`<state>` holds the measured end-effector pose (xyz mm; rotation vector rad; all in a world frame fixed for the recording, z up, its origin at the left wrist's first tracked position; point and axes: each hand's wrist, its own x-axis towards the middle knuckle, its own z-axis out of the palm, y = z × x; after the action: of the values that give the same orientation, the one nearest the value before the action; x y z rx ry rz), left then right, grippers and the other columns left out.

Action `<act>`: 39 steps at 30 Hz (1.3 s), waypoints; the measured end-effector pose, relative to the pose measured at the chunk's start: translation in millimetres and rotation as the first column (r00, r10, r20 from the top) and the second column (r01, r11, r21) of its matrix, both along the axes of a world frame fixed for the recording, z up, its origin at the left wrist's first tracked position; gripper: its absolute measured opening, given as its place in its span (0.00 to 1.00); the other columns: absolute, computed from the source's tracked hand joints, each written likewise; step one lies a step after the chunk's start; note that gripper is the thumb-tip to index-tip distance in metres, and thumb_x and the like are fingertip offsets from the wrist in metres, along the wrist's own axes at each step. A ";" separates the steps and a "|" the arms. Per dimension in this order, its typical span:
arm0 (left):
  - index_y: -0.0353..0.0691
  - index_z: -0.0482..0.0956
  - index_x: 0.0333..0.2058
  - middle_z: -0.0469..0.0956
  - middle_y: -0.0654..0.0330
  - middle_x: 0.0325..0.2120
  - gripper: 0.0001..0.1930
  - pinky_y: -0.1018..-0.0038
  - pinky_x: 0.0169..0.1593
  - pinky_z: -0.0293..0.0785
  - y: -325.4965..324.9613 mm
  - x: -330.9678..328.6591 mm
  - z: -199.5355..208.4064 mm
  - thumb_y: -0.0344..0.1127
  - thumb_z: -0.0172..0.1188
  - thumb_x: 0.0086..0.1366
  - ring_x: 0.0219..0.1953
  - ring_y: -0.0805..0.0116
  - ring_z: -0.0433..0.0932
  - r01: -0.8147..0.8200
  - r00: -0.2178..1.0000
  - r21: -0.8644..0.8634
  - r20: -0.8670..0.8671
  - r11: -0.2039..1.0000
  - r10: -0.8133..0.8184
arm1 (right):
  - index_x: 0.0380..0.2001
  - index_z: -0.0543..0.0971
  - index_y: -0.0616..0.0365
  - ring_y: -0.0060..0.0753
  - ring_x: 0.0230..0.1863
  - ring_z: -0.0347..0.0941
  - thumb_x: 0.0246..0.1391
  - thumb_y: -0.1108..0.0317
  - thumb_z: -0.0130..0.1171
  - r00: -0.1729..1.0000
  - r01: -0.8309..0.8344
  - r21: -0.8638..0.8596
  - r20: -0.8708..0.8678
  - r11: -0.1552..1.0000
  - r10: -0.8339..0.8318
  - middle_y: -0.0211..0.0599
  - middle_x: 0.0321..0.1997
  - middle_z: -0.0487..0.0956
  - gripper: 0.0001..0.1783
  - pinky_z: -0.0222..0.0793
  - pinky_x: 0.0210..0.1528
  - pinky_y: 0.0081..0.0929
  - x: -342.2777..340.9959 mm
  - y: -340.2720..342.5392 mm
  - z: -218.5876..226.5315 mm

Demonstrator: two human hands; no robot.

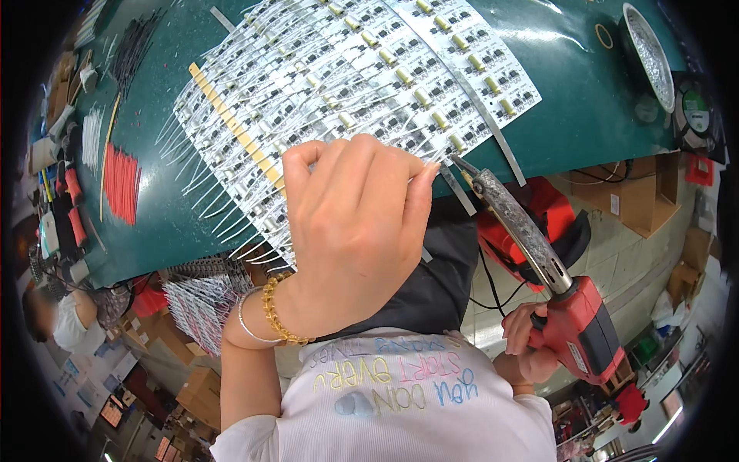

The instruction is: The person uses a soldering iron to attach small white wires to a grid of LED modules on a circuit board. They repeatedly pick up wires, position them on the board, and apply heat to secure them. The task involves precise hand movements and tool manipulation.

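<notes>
A large panel of white circuit boards (pixel 526 86) lies on the green table, with many thin white wires standing out from its left and middle parts. Over its near edge is my left hand (pixel 358 208), its thumb and forefinger pinched on a thin white wire at the panel's near right corner. Lower right, my right hand (pixel 527 346) grips a red and black soldering gun (pixel 581 331). The gun's tip points up and left, close to the pinched wire and the corner. Whether tip and wire touch, I cannot tell. My left palm is hidden.
A metal strip (pixel 493 127) and a yellow strip (pixel 231 119) lie across the panel. Red wires (pixel 122 185), black wires (pixel 131 58) and white wires (pixel 92 131) sit at the left. A metal bowl (pixel 650 58) stands far right, and a cardboard box (pixel 631 200) is below the table edge.
</notes>
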<state>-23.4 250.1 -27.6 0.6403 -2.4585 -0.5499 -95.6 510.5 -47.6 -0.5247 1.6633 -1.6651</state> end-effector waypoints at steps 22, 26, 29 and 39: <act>0.39 0.75 0.22 0.69 0.63 0.18 0.06 0.70 0.37 0.60 -3.2 -1.1 1.7 0.26 0.64 0.50 0.22 0.64 0.68 0.008 1.000 -0.004 0.008 1.000 -0.008 | 0.29 0.63 0.61 0.21 0.11 0.61 0.44 0.37 0.58 0.996 0.082 -0.036 -0.028 0.996 -0.083 0.26 0.10 0.65 0.34 0.55 0.16 0.18 -1.7 -15.2 11.3; 0.39 0.75 0.22 0.69 0.63 0.17 0.06 0.71 0.37 0.60 -3.3 -1.7 1.9 0.26 0.64 0.50 0.22 0.64 0.68 0.007 1.000 0.001 0.006 1.000 -0.007 | 0.33 0.58 0.64 0.21 0.11 0.60 0.45 0.42 0.61 0.993 0.106 -0.085 -0.038 0.991 -0.110 0.27 0.10 0.64 0.35 0.54 0.15 0.18 -0.2 -13.2 0.9; 0.39 0.74 0.22 0.69 0.63 0.17 0.06 0.71 0.37 0.60 -3.0 -1.5 2.5 0.26 0.64 0.50 0.22 0.65 0.68 0.001 1.000 0.004 0.018 1.000 -0.001 | 0.33 0.58 0.63 0.20 0.11 0.60 0.45 0.42 0.61 0.990 0.095 -0.076 -0.100 0.993 -0.102 0.27 0.10 0.64 0.36 0.54 0.15 0.17 0.4 -9.2 -4.9; 0.40 0.74 0.23 0.69 0.63 0.19 0.06 0.69 0.37 0.59 -3.5 -1.0 -0.2 0.27 0.64 0.49 0.23 0.64 0.68 0.018 1.000 0.006 0.011 1.000 -0.018 | 0.39 0.62 0.66 0.21 0.12 0.60 0.48 0.41 0.57 0.988 0.054 -0.065 -0.138 0.996 -0.062 0.27 0.12 0.65 0.35 0.55 0.17 0.19 -3.1 -3.7 -2.0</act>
<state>-24.5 246.6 -27.8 0.6250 -2.4761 -0.5621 -98.7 506.9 -49.6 -0.6415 1.7468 -1.7609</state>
